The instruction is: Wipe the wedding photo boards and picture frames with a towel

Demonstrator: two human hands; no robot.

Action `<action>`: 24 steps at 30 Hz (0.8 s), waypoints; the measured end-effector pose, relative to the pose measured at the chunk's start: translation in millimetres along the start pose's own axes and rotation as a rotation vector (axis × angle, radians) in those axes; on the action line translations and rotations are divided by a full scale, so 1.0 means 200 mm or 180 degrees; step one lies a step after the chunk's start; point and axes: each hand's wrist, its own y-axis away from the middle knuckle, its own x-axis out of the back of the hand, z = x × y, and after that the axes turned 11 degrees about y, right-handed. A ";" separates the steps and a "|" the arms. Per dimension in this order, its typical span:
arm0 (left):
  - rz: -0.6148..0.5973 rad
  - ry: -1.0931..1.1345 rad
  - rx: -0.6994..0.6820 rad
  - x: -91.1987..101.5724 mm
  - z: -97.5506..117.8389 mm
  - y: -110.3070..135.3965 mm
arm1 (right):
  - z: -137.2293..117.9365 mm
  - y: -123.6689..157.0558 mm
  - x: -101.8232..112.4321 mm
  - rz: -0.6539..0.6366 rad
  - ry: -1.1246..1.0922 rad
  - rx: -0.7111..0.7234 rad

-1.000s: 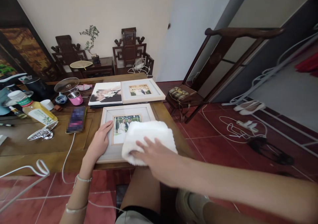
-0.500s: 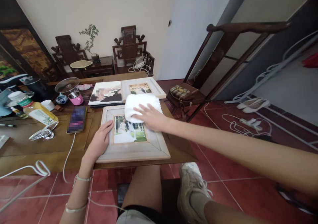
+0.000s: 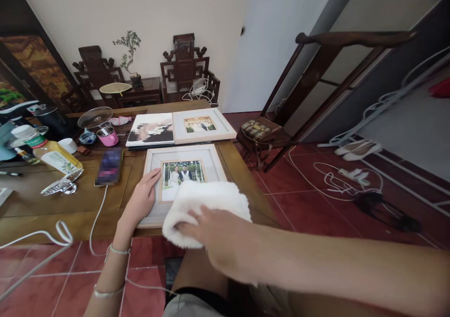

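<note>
A framed photo in a pale wooden frame lies flat at the near edge of the wooden table, its print showing two people outdoors. My left hand rests flat on the frame's left border, fingers stretched out and holding nothing. My right hand is closed on a folded white cloth, its fingers pressed into the folds. The cloth covers the lower right of the frame and hangs past the table's near edge, hiding the frame's lower corner.
Behind lie a second framed photo and a photo panel. To the left are a phone on a white cable, a hair claw, a bottle and a pink mug. A wooden chair holds a bag.
My right hand has drawn the white cloth from the frame's top edge down toward me, to its lower right, uncovering the upper part of the photo. My left hand stays in place.
</note>
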 end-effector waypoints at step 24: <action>0.0003 0.0067 -0.0119 -0.01 -0.04 0.00 | 0.24 -0.25 -0.01 0.0260 0.0538 -0.0463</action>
